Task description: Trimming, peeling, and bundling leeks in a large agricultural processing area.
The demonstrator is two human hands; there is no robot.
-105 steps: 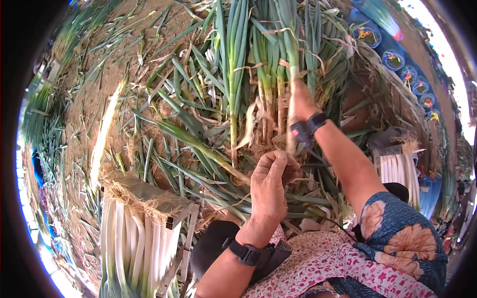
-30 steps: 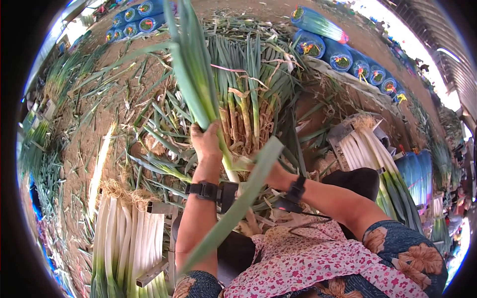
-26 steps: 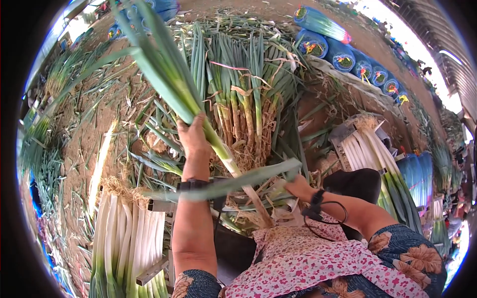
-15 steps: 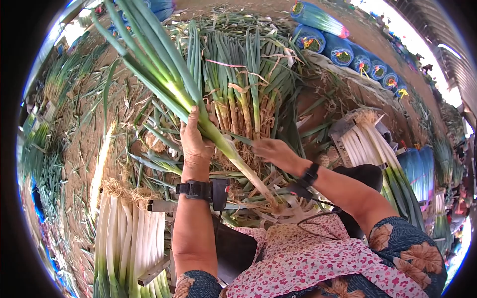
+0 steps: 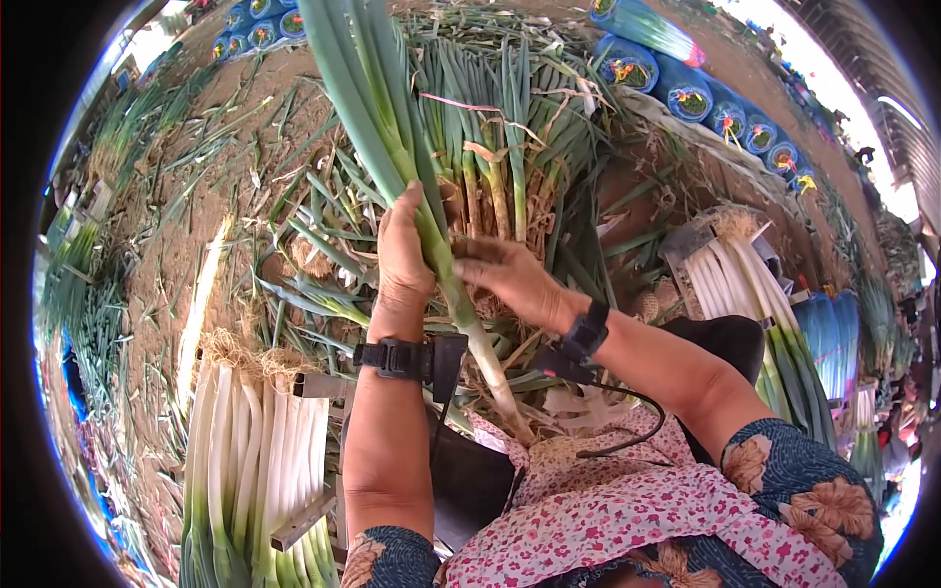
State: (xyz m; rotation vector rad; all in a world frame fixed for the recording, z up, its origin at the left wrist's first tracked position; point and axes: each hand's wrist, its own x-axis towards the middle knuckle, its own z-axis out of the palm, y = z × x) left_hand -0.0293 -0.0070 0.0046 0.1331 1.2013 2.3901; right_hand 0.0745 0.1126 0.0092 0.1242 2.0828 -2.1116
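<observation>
A long green onion (image 5: 482,348) slants across the middle, its broad green leaves pointing up and away and its white root end down by my apron. My left hand (image 5: 404,245) is closed around it where the leaves meet the stalk, thumb lying along the top. From the right, my right hand (image 5: 515,281) reaches to the same stalk just below, its thumb and fingers apart and the tips at the stalk's side. Behind both hands stands a thick heap of untrimmed green onions (image 5: 500,196) with brown, dry lower ends.
Cleaned white-stalked onions (image 5: 230,431) lie in a metal rack at my left; another rack of onions (image 5: 730,279) stands at my right. Blue-wrapped bundles (image 5: 691,98) line up at the far right. Leaf scraps (image 5: 323,245) litter the ground. My floral apron (image 5: 608,519) covers my lap.
The onion has swung more upright, its root end nearer my apron. My right hand has moved left from beside the stalk to it; the green strip at its fingers no longer shows.
</observation>
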